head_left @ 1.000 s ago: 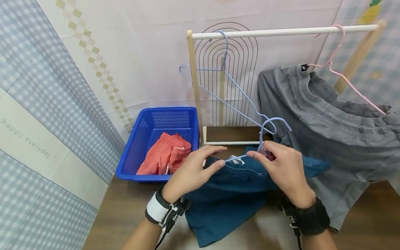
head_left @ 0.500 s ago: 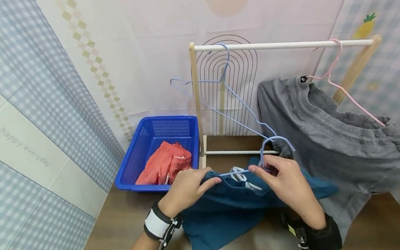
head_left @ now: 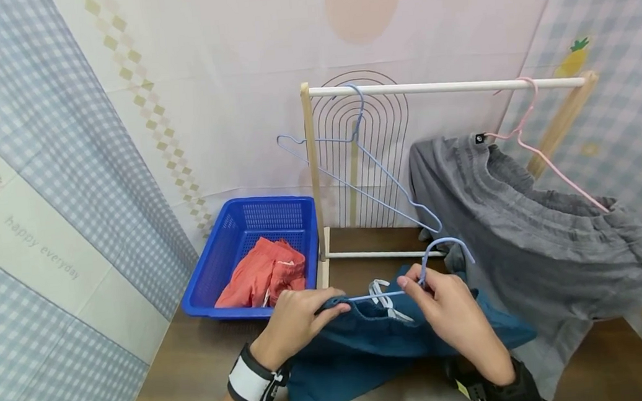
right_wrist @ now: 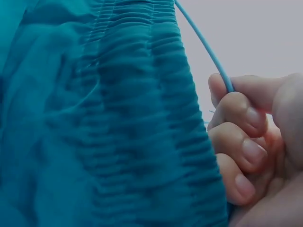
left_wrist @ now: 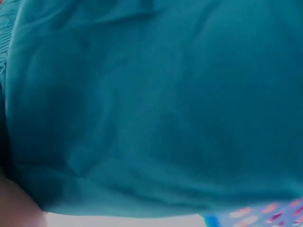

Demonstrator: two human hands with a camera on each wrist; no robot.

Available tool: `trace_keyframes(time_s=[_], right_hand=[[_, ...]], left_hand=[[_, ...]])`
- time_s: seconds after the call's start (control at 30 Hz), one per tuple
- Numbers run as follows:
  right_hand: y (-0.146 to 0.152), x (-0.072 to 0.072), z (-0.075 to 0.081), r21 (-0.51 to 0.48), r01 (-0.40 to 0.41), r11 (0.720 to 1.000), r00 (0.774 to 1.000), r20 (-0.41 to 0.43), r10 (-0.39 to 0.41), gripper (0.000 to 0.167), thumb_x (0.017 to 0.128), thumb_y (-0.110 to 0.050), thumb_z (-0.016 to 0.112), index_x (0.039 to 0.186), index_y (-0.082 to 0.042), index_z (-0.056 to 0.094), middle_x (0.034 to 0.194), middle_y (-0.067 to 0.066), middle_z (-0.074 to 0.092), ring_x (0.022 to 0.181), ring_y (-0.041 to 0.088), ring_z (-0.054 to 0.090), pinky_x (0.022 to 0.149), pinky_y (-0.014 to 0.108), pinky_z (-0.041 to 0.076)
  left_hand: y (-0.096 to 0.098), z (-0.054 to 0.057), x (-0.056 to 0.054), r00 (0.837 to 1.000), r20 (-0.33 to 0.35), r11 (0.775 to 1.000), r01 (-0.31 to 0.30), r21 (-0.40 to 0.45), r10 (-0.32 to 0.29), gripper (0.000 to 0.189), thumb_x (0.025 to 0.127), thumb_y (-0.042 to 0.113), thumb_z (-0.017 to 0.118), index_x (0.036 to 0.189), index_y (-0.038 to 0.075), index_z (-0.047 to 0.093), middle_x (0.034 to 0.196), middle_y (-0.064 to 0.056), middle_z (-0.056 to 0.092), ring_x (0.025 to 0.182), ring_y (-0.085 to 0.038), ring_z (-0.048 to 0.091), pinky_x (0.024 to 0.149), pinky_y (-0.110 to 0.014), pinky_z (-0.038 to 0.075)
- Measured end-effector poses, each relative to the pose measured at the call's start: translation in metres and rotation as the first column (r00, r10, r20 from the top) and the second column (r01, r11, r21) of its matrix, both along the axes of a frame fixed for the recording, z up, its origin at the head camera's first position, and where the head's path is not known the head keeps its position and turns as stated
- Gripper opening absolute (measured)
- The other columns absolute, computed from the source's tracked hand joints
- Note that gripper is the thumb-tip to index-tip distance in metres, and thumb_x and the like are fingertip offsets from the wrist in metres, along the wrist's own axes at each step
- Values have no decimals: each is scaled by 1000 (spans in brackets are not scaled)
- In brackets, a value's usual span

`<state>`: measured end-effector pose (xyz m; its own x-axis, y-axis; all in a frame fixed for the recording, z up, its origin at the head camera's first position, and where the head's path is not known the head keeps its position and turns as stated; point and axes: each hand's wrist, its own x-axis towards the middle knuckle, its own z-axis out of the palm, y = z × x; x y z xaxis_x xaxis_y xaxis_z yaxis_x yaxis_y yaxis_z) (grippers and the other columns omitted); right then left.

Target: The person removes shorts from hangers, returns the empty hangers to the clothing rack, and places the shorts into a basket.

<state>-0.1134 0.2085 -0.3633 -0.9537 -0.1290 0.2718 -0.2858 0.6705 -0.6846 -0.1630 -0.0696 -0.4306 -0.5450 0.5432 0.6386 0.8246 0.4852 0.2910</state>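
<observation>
Wood-grain bench (head_left: 183, 359) below pale patterned backdrop (head_left: 237, 119). Lower centre of frame: teal shorts (head_left: 333, 380), likely light, soft, limp; blue hanger (head_left: 441, 240), probably stiff. Pinched in left hand (head_left: 298, 323): waistband (right_wrist: 142, 118) end. Gripped in right hand (head_left: 448, 303): hanger neck, apparently the firmest hold.

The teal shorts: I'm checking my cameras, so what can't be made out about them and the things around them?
Head view: the lower part of the held hanger, hidden by the teal shorts.
Head view: most fingertips of the left hand, hidden by the hand itself and the shorts.
Left wrist view: most of the waistband and left hand, cut off by the picture's edges.
Head view: the mark on the black tag, too small to read.
</observation>
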Motion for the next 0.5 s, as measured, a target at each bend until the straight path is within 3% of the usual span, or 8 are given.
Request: trace_keyframes(time_s=[0.13,0.37,0.5], right_hand=[[4,4,-7,-9,8,1000,1000,6,-8,16,107,-25,64,95,-15,64,63,-9,35,52,8,36,52,27,33],[14,2,-15,13,-38,999,982,-186,39,19,102,-14,70,87,-21,61,63,-15,31,51,0,31,51,23,33],[20,-1,-16,14,-42,999,973,-225,44,20,100,-13,72,86,-23,61,64,-16,31,51,0,30,51,23,32]], left_hand=[[-6,-12,3,1000,-24,999,4,34,-3,37,106,42,60,110,12,80,99,1,81,85,-11,78,68,-23,60],[-14,-16,-2,1000,-27,994,-9,109,12,34,106,40,61,111,12,80,103,0,81,91,-11,78,78,-28,63],[-20,-16,-5,999,-2,989,-33,147,34,36,105,39,61,114,9,80,105,-2,81,93,-14,78,79,-30,63]])
